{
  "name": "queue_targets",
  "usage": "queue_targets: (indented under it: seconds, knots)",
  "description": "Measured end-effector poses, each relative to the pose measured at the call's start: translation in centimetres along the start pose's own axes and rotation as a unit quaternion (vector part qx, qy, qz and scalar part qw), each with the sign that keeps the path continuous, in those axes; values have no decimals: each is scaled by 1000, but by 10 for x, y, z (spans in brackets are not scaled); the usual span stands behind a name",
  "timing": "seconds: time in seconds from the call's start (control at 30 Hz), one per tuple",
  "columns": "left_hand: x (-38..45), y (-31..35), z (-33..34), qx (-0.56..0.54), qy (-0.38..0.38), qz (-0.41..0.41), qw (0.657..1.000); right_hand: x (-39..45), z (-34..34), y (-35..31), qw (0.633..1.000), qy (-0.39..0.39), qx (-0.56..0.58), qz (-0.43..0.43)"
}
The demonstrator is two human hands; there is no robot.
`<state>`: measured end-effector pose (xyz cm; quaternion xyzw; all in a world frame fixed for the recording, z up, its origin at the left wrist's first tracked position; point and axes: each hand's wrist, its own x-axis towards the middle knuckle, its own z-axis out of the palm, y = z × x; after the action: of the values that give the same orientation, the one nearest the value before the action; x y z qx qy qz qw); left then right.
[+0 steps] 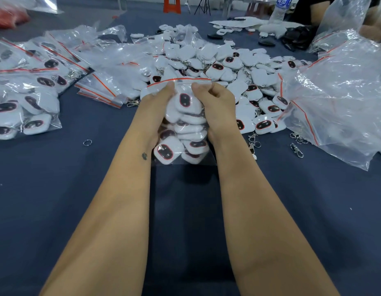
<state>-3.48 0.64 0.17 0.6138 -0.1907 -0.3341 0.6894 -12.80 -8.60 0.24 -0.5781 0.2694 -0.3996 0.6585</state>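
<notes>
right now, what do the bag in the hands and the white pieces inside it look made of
Bag: thin clear plastic film, glossy, going by its wrinkles and see-through sheen; red zip strip on top.
White pieces: probably hard moulded plastic; smooth rounded shells, soft highlights, dark red-rimmed inset.

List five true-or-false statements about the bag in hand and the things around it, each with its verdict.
1. Both hands grip the zip bag. True: the left hand and right hand clasp the zip bag near its top.
2. The zip bag is empty. False: it is packed with white fobs.
3. A loose pile of fobs lies beyond the zip bag. True.
4. The filled bags lie on the right. False: the filled bags lie on the left; crumpled plastic is on the right.
5. The bottle lies flat at near left. False: the bottle stands at far right.
</notes>
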Motion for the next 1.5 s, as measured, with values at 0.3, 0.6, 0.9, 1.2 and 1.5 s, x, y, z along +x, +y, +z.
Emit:
queue_targets:
  seconds: [0.3,0.6,0.9,1.2,1.5]
  knots:
    - [2,2,-5,-126,-44,-1,991,0,3,-6,989,-10,118,93]
    - [10,2,-13,-121,74,50,989,2,-4,-1,993,52,82,65]
    - [9,0,-16,-213,58,69,973,4,-3,-1,988,37,121,84]
    - [7,2,-16,-232,79,41,969,3,-4,-5,981,59,157,99]
    - [9,-1,-18,-185,101,63,975,6,-3,0,995,88,31,44]
